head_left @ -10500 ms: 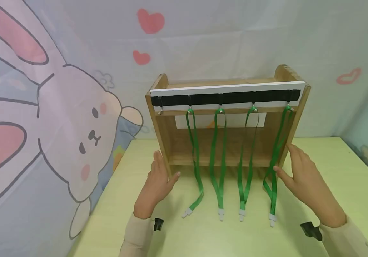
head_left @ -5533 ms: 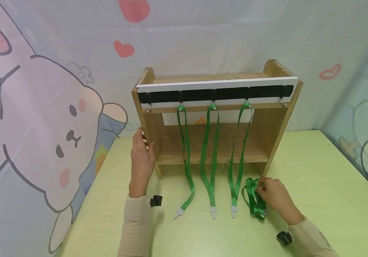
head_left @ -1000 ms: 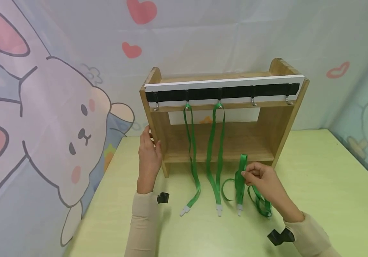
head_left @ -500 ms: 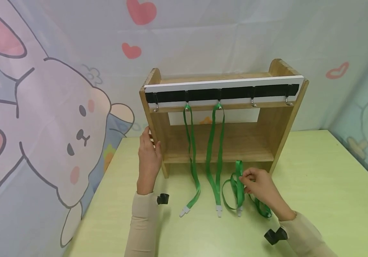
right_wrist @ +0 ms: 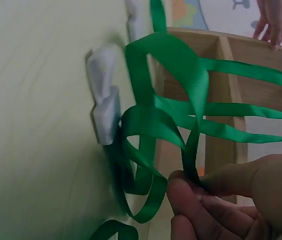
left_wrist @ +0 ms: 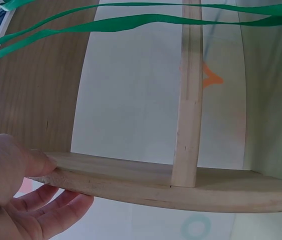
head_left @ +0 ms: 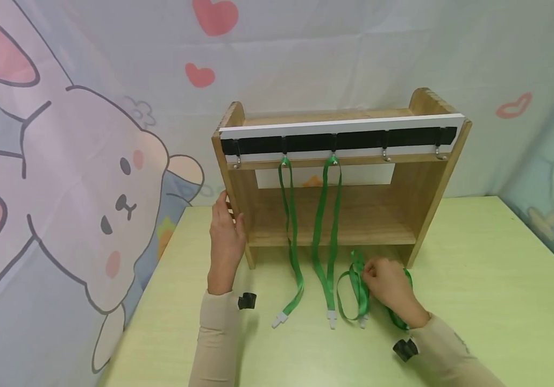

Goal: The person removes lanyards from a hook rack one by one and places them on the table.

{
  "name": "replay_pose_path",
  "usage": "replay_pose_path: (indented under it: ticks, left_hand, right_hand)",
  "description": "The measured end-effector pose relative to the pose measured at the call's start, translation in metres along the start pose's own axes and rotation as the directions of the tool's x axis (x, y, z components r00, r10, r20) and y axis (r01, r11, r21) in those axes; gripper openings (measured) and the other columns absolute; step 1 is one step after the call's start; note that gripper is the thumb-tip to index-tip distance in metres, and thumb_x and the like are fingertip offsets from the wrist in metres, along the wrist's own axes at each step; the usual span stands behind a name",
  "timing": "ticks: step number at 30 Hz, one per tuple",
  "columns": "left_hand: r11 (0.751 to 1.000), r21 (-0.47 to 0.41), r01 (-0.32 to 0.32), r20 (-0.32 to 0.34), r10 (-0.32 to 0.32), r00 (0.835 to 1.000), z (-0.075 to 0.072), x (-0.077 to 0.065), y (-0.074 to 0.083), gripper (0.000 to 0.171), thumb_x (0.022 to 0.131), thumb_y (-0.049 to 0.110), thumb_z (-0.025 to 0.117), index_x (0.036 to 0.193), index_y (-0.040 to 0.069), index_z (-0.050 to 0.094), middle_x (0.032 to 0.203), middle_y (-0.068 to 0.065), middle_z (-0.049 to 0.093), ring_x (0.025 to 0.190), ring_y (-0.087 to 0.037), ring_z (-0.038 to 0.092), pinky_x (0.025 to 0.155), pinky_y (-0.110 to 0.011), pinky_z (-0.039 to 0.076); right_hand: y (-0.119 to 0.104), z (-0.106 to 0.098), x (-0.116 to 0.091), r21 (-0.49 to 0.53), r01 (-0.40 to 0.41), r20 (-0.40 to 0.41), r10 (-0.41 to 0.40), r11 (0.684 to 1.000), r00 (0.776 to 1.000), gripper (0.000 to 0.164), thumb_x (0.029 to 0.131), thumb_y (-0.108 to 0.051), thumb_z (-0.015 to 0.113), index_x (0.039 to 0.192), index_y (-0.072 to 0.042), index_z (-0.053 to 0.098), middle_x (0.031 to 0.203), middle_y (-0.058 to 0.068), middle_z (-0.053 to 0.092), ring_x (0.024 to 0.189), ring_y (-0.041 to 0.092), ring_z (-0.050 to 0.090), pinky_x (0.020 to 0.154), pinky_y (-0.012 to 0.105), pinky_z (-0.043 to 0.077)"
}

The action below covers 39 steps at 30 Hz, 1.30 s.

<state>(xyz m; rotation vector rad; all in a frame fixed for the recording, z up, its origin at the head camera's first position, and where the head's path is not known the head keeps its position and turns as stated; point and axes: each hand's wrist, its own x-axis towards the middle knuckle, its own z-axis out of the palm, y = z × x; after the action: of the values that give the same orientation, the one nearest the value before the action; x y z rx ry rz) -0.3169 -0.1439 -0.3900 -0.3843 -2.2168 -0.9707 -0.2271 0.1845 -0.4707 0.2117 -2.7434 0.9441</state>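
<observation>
My right hand (head_left: 390,285) pinches the strap of a green lanyard (head_left: 360,293) low over the table, in front of the wooden shelf (head_left: 330,240). In the right wrist view the strap (right_wrist: 181,60) hangs in loose loops from thumb and fingertips, beside a white plastic clip (right_wrist: 106,112). My left hand (head_left: 226,242) grips the shelf's left side panel, thumb on one face and fingers on the other, as the left wrist view shows at the panel's edge (left_wrist: 131,187). Two green lanyards, one on the left (head_left: 293,231) and one in the middle (head_left: 333,231), hang from hooks.
A white rail with a black strip (head_left: 359,141) and several metal hooks spans the shelf's top front. Another green lanyard (head_left: 397,318) lies bunched on the table, partly behind my right hand. A printed cloth backdrop (head_left: 306,64) stands behind the yellow-green table (head_left: 480,269).
Two lanyards have come off the right-hand hooks; one now lies bunched. Over the last second my right hand lowered the other, its strap slackening into loops. My left hand stays on the side panel.
</observation>
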Motion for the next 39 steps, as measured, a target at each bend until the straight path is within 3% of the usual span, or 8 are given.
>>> replay_pose_path:
  ticks: [13, 19, 27, 33, 39]
  left_hand:
    - [1.0, 0.01, -0.002, 0.001, 0.002, 1.0, -0.001, 0.0, -0.001, 0.054, 0.097, -0.007, 0.06, 0.145, -0.009, 0.033, 0.119, -0.03, 0.051, 0.096, -0.041, 0.062, 0.074, -0.046, 0.059]
    - [1.0, 0.006, -0.002, 0.005, 0.002, 1.0, -0.001, 0.001, -0.002, 0.054, 0.098, -0.007, 0.059, 0.145, -0.009, 0.033, 0.119, -0.03, 0.051, 0.096, -0.041, 0.062, 0.075, -0.046, 0.059]
    - [1.0, 0.0, -0.006, 0.002, 0.006, 1.0, 0.0, 0.0, -0.003, 0.055, 0.097, -0.008, 0.06, 0.145, -0.008, 0.033, 0.118, -0.03, 0.051, 0.095, -0.042, 0.062, 0.074, -0.046, 0.059]
    - [1.0, 0.001, 0.003, 0.004, -0.003, 1.0, 0.001, 0.0, -0.003, 0.055, 0.097, -0.007, 0.06, 0.145, -0.007, 0.033, 0.117, -0.03, 0.051, 0.095, -0.041, 0.062, 0.074, -0.046, 0.059]
    - [1.0, -0.004, 0.001, -0.002, -0.001, 1.0, 0.0, 0.001, -0.002, 0.055, 0.097, -0.007, 0.06, 0.145, -0.007, 0.034, 0.117, -0.029, 0.052, 0.095, -0.041, 0.062, 0.074, -0.046, 0.059]
  right_hand:
    - [0.002, 0.01, 0.004, -0.081, -0.047, 0.053, 0.052, 0.996, 0.997, 0.023, 0.091, -0.001, 0.062, 0.069, -0.008, 0.061, 0.055, -0.002, 0.046, 0.048, 0.012, 0.041, 0.045, 0.026, 0.033]
    - [0.005, 0.008, 0.004, -0.118, -0.068, 0.052, 0.075, 0.991, 0.996, 0.019, 0.094, -0.012, 0.067, 0.077, -0.003, 0.068, 0.055, -0.002, 0.048, 0.045, 0.012, 0.043, 0.041, 0.026, 0.033]
    - [-0.002, -0.003, 0.003, -0.11, -0.075, 0.063, 0.082, 0.991, 0.995, 0.022, 0.096, -0.014, 0.063, 0.09, 0.005, 0.072, 0.052, -0.002, 0.049, 0.041, 0.011, 0.041, 0.039, 0.024, 0.032]
    - [-0.023, -0.018, 0.01, -0.068, 0.005, -0.043, -0.008, 0.998, 0.999, 0.017, 0.095, -0.01, 0.062, 0.087, 0.003, 0.071, 0.056, 0.0, 0.056, 0.042, 0.01, 0.044, 0.039, 0.025, 0.035]
    - [-0.051, -0.027, 0.021, 0.021, 0.044, -0.222, -0.038, 0.999, 0.974, 0.015, 0.095, -0.01, 0.062, 0.094, 0.001, 0.072, 0.078, 0.01, 0.07, 0.058, 0.019, 0.061, 0.048, 0.03, 0.046]
